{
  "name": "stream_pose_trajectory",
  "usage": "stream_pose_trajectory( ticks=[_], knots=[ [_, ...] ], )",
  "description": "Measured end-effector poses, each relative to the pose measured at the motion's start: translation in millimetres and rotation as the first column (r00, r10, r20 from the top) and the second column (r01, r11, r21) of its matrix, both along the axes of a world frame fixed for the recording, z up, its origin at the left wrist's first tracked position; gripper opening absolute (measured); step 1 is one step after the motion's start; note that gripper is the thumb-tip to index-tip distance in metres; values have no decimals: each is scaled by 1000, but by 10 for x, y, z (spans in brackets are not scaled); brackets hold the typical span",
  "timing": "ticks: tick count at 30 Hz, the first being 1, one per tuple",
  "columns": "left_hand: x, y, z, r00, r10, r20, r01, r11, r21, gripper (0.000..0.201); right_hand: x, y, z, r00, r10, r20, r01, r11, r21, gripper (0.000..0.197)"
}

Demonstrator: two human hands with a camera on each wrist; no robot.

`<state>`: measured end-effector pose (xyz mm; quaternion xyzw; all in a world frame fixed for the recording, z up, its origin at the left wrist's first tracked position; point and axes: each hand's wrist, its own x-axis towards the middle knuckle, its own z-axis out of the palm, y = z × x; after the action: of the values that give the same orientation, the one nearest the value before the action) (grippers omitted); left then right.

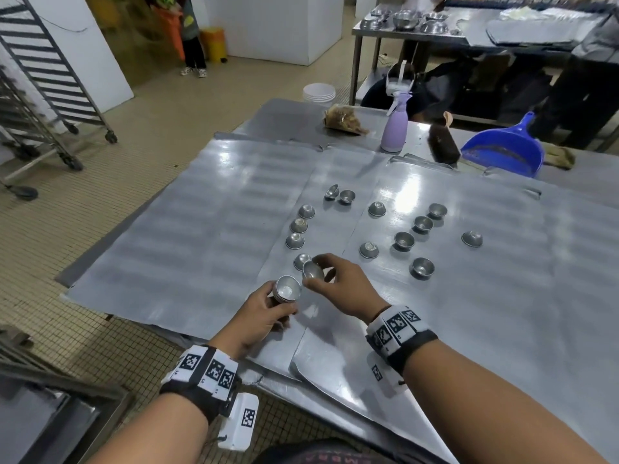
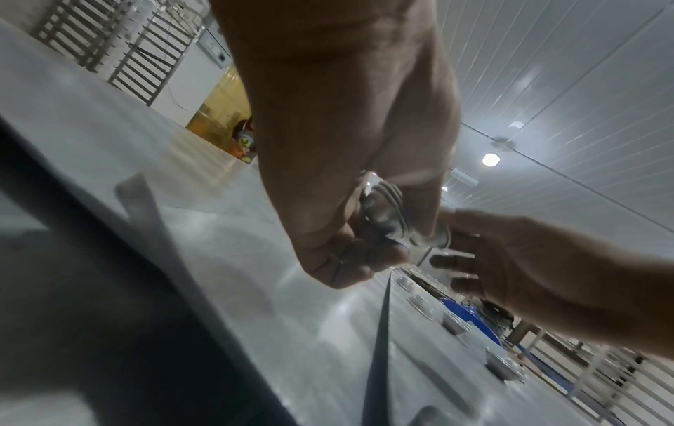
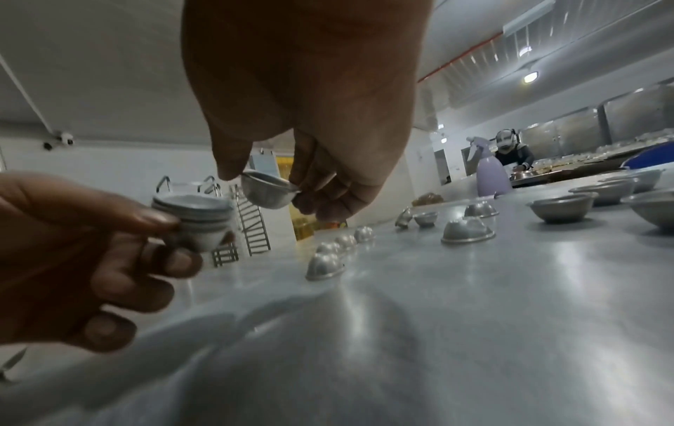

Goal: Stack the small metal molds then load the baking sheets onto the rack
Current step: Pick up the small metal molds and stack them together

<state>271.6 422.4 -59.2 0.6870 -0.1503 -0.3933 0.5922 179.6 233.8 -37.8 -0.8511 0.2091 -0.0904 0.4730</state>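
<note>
My left hand (image 1: pixel 268 309) grips a short stack of small metal molds (image 1: pixel 287 289), mouth up, above the near edge of the baking sheets (image 1: pixel 201 236). In the right wrist view that stack (image 3: pixel 193 222) sits between thumb and fingers. My right hand (image 1: pixel 338 283) pinches a single mold (image 1: pixel 313 271) by its rim, tilted, just right of and slightly above the stack; the same mold (image 3: pixel 266 191) hangs from thumb and fingertip. Several loose molds (image 1: pixel 403 241) lie scattered on the sheets, some upside down (image 1: pixel 296 241), some mouth up.
A lilac spray bottle (image 1: pixel 395 128), a brush (image 1: pixel 443 144) and a blue dustpan (image 1: pixel 502 152) stand at the table's far side. A wheeled tray rack (image 1: pixel 50 78) is on the floor far left. Another table with steel bowls (image 1: pixel 405 20) is behind, with people nearby.
</note>
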Motion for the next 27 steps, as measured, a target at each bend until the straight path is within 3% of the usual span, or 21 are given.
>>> stream_pose_trajectory(
  ticks=[8, 14, 18, 22, 27],
  knots=[
    [-146, -423, 151, 977, -206, 48, 208, 978, -25, 31, -282, -97, 168, 995, 98, 1, -97, 992, -84, 53],
    [-331, -739, 136, 963, -267, 21, 268, 961, -63, 32, -582, -333, 218, 999, -6, -38, 4, 999, -47, 58],
    [-395, -920, 111, 963, -269, 13, 270, 960, -72, 32, -774, -716, 153, 969, -244, -44, 240, 968, -79, 45],
    [-432, -997, 116, 966, -258, -4, 257, 964, -67, 27, -981, -1249, -30, 893, -393, -219, 327, 902, -283, 38],
    [-453, -1047, 104, 974, -224, -21, 222, 973, -57, 25, -1013, -1639, -159, 832, -377, -408, 252, 911, -327, 66]
  ],
)
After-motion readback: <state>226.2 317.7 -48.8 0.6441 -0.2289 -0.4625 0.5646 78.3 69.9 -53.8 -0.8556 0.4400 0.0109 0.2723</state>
